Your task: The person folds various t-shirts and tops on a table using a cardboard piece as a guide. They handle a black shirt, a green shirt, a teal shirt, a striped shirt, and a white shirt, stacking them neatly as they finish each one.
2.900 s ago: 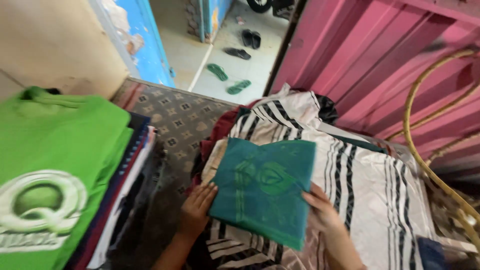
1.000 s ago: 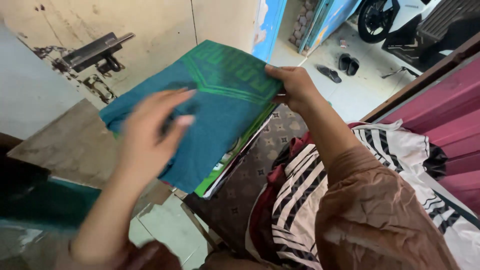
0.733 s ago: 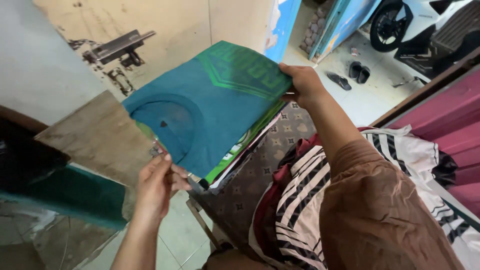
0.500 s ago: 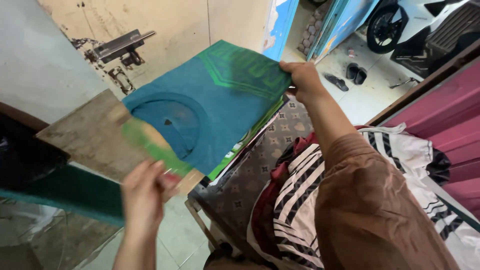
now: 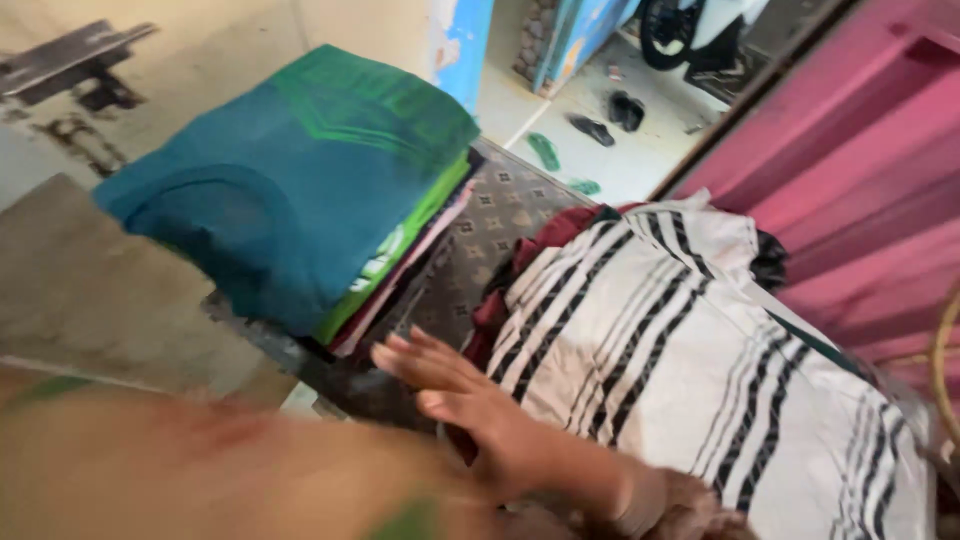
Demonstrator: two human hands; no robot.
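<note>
A folded teal shirt [image 5: 270,190] lies on top of a stack of folded clothes, with a bright green shirt [image 5: 400,245] just under it. My right hand [image 5: 455,390] hovers open with fingers spread, low and to the right of the stack, holding nothing. It sits over the edge of a white cloth with black stripes [image 5: 660,340]. A blurred skin-coloured shape at the lower left appears to be my left arm [image 5: 200,470]; its hand cannot be made out.
The stack and striped cloth rest on a brown patterned surface [image 5: 490,230]. A pink panelled wall [image 5: 860,150] runs along the right. Beyond lie green sandals [image 5: 545,150], black shoes [image 5: 615,110] and a motorbike wheel [image 5: 670,30]. A yellow hoop [image 5: 945,350] curves at the right edge.
Both hands let go of the teal shirt, which now rests flat on the stack. My right hand has pulled back down toward the striped cloth; the view swung right.
</note>
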